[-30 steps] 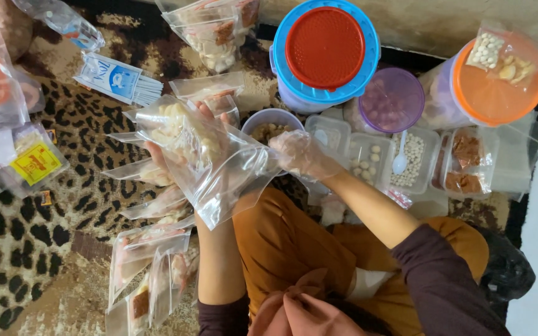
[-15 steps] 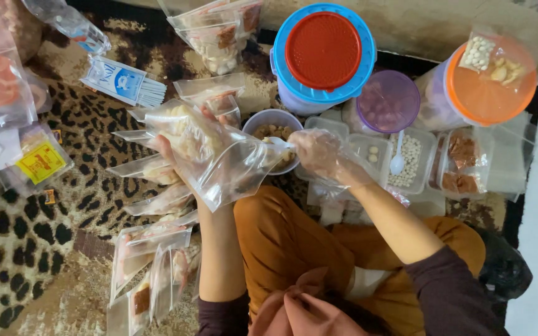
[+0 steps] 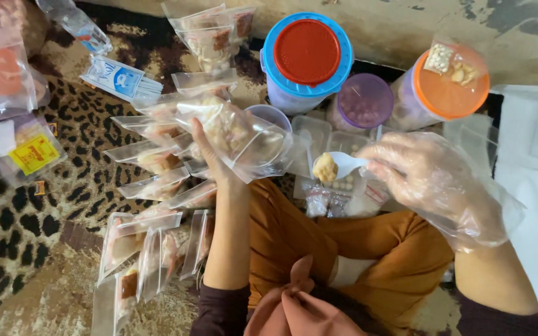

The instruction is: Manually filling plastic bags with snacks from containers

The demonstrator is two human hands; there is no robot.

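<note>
While left hand (image 3: 210, 152) grips open clear bag (image 3: 244, 137), gloved right hand (image 3: 428, 177) grasps white spoon (image 3: 337, 166), bowl pointing left.

A blue tub with a red lid (image 3: 307, 53) stood beside a purple-lidded jar (image 3: 365, 101) and an orange-lidded tub (image 3: 446, 93). Filled bags (image 3: 151, 261) lay on the leopard rug (image 3: 7, 224), with a yellow-labelled packet (image 3: 32, 154) at left.

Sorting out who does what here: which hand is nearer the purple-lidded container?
Right. The gloved right hand holds a white spoon just below the purple-lidded container; the left hand grips a clear bag farther left.
</note>
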